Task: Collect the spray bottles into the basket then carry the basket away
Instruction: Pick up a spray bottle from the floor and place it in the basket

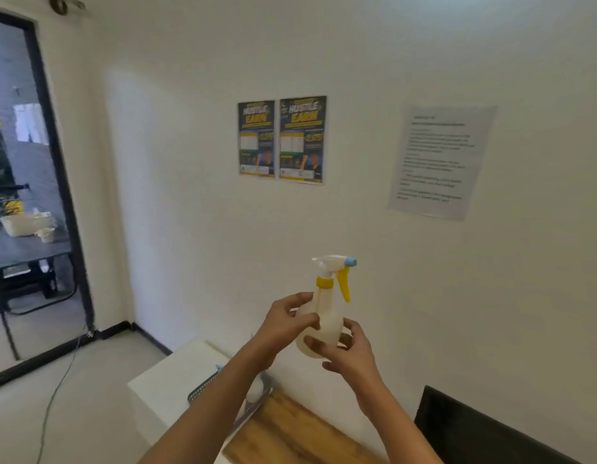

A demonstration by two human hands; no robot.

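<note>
Right, nearest to us a dark panel [484, 433] sits low on the right, and beside it a wooden board [290, 430] lies on the white counter [163, 386]. Just past the left forearm the grey basket [203, 386] rests on that counter, mostly hidden by the arm, with something pale and rounded [255, 391] inside it; I can't tell if that is another bottle.

Now up above it, both hands have the spray bottle [323, 333] raised in the air, upright, yellow trigger [344, 286] pointing right. The left hand [283, 326] wraps its fingers [300, 303] round the upper body, thumb across the front; the right hand [347, 353] cups the rounded base, fingers curled under it. That two-handed hold looks like steadying a smooth, bulbous bottle, perhaps passing it across, before lowering it into the basket just below and left.

Behind, two dark posters [282, 140] and a printed sheet [441, 162] hang on the white wall, and far left a glass door [26, 195] shows another room.
</note>
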